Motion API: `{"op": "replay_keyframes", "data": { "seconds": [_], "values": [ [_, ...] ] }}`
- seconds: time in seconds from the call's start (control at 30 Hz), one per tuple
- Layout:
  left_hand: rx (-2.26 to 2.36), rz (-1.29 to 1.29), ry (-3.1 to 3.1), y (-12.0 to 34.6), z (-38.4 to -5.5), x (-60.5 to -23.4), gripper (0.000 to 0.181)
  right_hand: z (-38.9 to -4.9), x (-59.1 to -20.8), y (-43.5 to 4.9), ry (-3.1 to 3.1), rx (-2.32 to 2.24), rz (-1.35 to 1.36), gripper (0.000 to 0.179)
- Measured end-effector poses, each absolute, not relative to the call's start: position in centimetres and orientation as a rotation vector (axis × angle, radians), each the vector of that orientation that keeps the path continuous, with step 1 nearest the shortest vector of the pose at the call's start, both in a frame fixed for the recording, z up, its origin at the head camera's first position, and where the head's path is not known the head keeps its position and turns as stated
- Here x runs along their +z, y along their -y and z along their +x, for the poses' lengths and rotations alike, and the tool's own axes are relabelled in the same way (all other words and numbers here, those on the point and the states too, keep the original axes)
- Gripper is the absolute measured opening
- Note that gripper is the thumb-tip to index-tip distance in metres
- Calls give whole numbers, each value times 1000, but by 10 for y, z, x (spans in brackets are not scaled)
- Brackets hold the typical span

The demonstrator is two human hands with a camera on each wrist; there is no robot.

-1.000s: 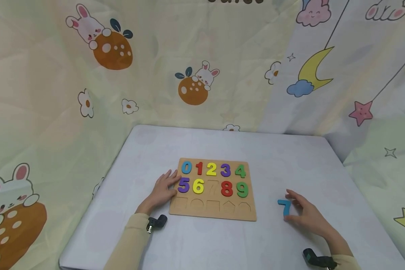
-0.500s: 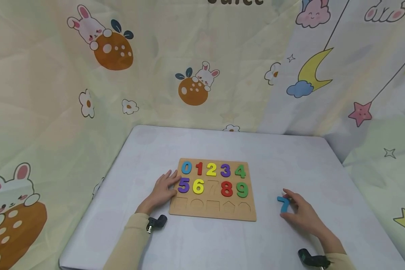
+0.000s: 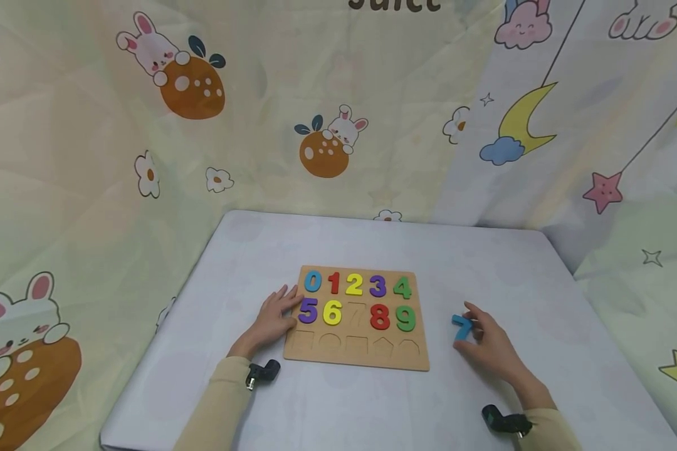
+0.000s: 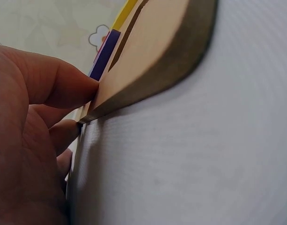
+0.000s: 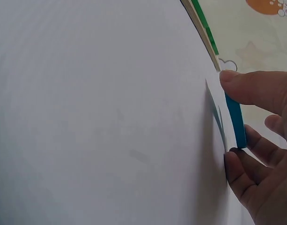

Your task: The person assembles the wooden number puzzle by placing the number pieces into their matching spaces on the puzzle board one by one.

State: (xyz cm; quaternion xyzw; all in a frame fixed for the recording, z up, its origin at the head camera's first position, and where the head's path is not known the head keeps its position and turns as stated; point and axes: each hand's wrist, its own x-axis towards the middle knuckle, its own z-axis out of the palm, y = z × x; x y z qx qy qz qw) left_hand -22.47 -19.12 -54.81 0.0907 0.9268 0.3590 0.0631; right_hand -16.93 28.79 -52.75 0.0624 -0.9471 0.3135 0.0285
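Note:
In the head view, my right hand (image 3: 492,343) pinches a blue number 7 puzzle piece (image 3: 462,326) between thumb and fingers, right of the board. Seen from the right wrist, the piece (image 5: 235,123) shows edge-on, with a shadow on the table beside it. My left hand (image 3: 269,318) rests its fairly straight fingers and thumb on the left edge of the wooden number puzzle board (image 3: 338,358). The left wrist view has the thumb at the board's edge near the purple 5 (image 4: 105,55). Coloured numbers fill the two upper rows, except an empty 7-shaped recess (image 3: 356,316) between 6 and 8.
The board's bottom row holds several outlined shape recesses (image 3: 330,341) without pieces. A pale table (image 3: 372,413) lies under everything, backed by a printed cloth (image 3: 259,125) with rabbits and a moon. Dark wrist cameras (image 3: 265,371) sit on both wrists.
My right hand has moved left and a little away from me, toward the board, carrying the blue 7, which is now tilted more. The left hand has stayed at the board's edge.

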Motion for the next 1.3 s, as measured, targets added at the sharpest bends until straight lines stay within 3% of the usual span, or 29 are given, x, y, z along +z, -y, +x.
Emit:
{"op": "replay_keyframes", "data": {
  "seconds": [0.5,1.3],
  "values": [
    [1099,277,-2794,191,-224,-549,64,-182,-528,-263,2838,1027,236,74],
    [1086,287,-2818,191,-225,-547,62,-202,-528,-200,2801,1102,391,72]
  ]
}}
